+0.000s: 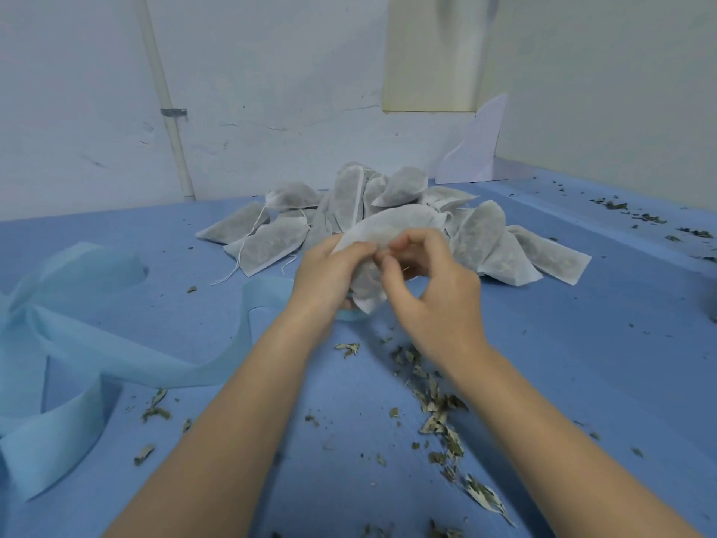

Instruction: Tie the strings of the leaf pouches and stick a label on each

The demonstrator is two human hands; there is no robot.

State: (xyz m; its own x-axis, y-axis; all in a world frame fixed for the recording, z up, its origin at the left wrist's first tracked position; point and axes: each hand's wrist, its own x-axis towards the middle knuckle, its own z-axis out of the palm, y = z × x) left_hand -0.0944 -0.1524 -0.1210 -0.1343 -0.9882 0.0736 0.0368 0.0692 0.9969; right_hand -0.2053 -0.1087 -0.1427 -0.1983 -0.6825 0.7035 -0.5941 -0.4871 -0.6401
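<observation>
One leaf pouch (392, 227) is held up just in front of the pouch pile (388, 211), gripped by the left hand (329, 277). Its top edge is pinched by the right hand (430, 289). Loose leaf bits (438, 417) are scattered nearer than the pile.

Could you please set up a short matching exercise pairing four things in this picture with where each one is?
Things:
1. held pouch
2. pile of pouches
3. blue strip
4. leaf crumbs

Places:
A. loose on the table below the right wrist
B. curling across the table's left side
C. heaped behind the hands
D. between both hands

Pairs: 1-D, 2-C, 3-B, 4-A
</observation>
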